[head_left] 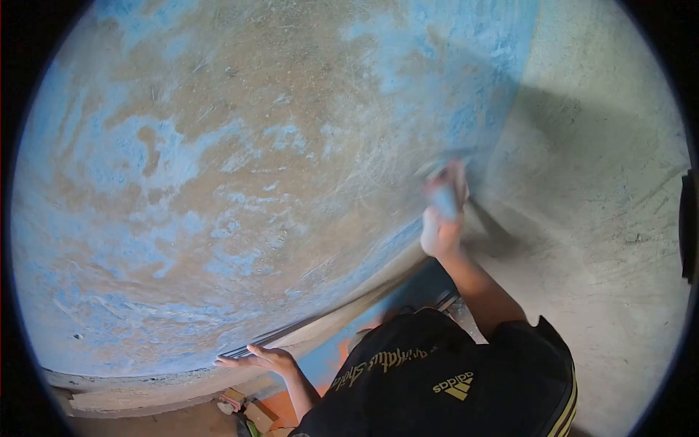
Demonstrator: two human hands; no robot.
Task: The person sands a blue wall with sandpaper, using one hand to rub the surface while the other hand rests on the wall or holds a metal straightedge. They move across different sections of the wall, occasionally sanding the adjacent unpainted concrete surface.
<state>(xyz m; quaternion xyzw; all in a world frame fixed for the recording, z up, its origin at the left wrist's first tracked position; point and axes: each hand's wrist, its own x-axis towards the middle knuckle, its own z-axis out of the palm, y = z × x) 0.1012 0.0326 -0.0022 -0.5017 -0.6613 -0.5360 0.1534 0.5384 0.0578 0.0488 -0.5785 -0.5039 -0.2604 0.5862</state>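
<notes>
My right hand (445, 215), smeared by motion, is closed around a blue-grey thing (443, 198) whose kind I cannot make out. Its far end meets a broad blue-painted surface (291, 182) worn to brown in large patches. Lower left, my left hand (268, 360) has its fingers stretched out and its thumb apart. It lies against the near edge of the painted surface, beside thin dark lines along that edge. No object shows in the left hand.
A pale grey-green plastered surface (582, 197) adjoins the blue one on the right, with a shadow across it. Below the edge are a small brown block (260, 415) and other jumbled items. An orange and blue surface (338, 353) shows behind my black shirt (451, 371).
</notes>
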